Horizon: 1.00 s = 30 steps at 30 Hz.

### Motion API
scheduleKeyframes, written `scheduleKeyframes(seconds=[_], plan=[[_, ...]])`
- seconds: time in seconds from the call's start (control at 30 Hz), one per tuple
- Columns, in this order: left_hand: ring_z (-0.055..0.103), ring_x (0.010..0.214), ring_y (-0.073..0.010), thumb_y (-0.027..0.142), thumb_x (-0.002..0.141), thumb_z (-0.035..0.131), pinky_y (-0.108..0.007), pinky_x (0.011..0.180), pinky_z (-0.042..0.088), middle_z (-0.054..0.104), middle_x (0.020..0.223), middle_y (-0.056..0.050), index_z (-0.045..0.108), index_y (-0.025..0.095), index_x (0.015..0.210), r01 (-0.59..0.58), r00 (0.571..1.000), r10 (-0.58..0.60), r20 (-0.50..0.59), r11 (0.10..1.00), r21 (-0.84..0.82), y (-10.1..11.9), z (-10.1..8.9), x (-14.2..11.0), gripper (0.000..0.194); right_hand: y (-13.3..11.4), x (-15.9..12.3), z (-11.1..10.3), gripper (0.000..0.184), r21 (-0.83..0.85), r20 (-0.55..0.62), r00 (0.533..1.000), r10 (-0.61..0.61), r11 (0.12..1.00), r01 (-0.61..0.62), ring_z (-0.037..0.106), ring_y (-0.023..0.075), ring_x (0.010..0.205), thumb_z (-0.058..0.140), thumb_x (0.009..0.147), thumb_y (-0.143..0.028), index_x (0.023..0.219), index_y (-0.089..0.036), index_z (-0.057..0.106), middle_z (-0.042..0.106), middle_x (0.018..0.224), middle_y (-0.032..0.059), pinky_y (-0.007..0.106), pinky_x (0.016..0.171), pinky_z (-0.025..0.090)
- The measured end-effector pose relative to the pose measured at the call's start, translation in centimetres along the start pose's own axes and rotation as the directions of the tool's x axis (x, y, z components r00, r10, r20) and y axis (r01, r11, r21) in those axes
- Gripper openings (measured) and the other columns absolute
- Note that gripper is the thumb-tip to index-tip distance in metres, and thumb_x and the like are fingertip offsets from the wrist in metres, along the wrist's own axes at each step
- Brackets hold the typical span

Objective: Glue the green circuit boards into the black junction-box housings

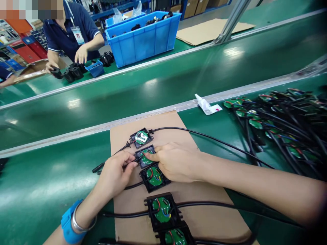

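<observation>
A row of square black plastic housings, each with a round green circuit board, lies on a cardboard sheet (204, 217). My left hand (114, 172) pinches a thin black cable at the left side of the second housing from the back (139, 162). My right hand (176, 160) grips that same housing from the right, one fingertip pressed on its green board (144, 160). Just behind is the farthest housing (138, 143), with a white patch on its board. Closer to me lie the third housing (153, 177), a fourth (165, 212) and a partly cropped one (176, 236).
A heap of cabled circuit boards (281, 119) covers the right of the green bench. Behind the cardboard lies a white tube (204, 104). Across the conveyor (153, 85), a co-worker (74, 34) handles black parts beside a large blue bin (145, 41).
</observation>
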<state>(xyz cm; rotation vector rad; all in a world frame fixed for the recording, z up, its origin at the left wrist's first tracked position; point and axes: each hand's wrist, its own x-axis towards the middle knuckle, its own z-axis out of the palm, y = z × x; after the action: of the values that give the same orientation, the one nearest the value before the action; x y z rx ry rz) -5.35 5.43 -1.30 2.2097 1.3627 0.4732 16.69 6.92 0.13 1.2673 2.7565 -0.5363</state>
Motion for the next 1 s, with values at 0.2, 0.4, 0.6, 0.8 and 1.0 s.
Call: scheduleKeyframes(seconds=[0.2,0.4,0.6,0.8,1.0], plan=[[0.059,0.070,-0.0140,0.012,0.089,0.049,-0.025,0.063,0.049,0.060,0.076,-0.002,0.059,0.020,0.081,-0.216,0.938,0.262,-0.228,0.954,0.206,-0.3,1.5,-1.1,0.015,-0.4,-0.6,-0.2,0.045,0.033,0.088,0.996,0.026,0.999,-0.029,0.065,0.0253,0.075,0.047,0.082,-0.017,0.124,-0.022,0.062,0.070,0.087,0.0105,0.030,0.055,0.040],[0.061,0.082,-0.0147,0.006,0.090,0.045,-0.026,0.072,0.052,0.063,0.087,-0.004,0.058,0.020,0.088,-0.297,0.932,0.329,-0.154,0.934,0.201,-1.4,2.5,-1.5,0.019,-0.2,-0.7,0.0,0.050,0.096,0.080,0.995,0.057,0.993,-0.065,0.064,0.0235,0.072,0.049,0.079,-0.015,0.127,-0.023,0.060,0.069,0.087,0.0097,0.028,0.053,0.038],[0.056,0.078,-0.0188,-0.002,0.081,0.035,-0.032,0.069,0.051,0.059,0.081,-0.006,0.055,0.018,0.074,-0.264,0.964,0.257,0.070,0.894,0.361,-0.4,1.7,-0.6,0.029,-0.2,-0.6,0.2,0.047,0.103,0.051,0.998,0.028,0.994,-0.033,0.062,0.0235,0.068,0.048,0.077,-0.012,0.121,-0.020,0.064,0.069,0.081,0.0101,0.030,0.052,0.037],[0.055,0.078,-0.0213,0.005,0.085,0.040,-0.037,0.071,0.051,0.059,0.083,-0.007,0.059,0.017,0.080,-0.232,0.971,0.232,0.048,0.888,0.396,1.3,0.8,-0.4,0.023,0.2,-1.0,0.3,0.040,0.181,0.020,0.999,0.031,0.983,-0.034,0.063,0.0234,0.074,0.048,0.077,-0.012,0.110,-0.019,0.068,0.069,0.084,0.0099,0.030,0.058,0.041],[0.059,0.096,-0.0234,0.015,0.090,0.049,-0.042,0.087,0.048,0.065,0.106,-0.008,0.061,0.017,0.104,-0.366,0.928,0.374,-0.006,0.912,0.185,1.6,2.0,0.1,0.019,1.9,-2.3,-0.5,0.050,0.432,-0.011,1.000,0.026,0.902,-0.019,0.061,0.0173,0.080,0.053,0.075,-0.011,0.125,-0.015,0.051,0.067,0.091,0.0046,0.025,0.066,0.044]])
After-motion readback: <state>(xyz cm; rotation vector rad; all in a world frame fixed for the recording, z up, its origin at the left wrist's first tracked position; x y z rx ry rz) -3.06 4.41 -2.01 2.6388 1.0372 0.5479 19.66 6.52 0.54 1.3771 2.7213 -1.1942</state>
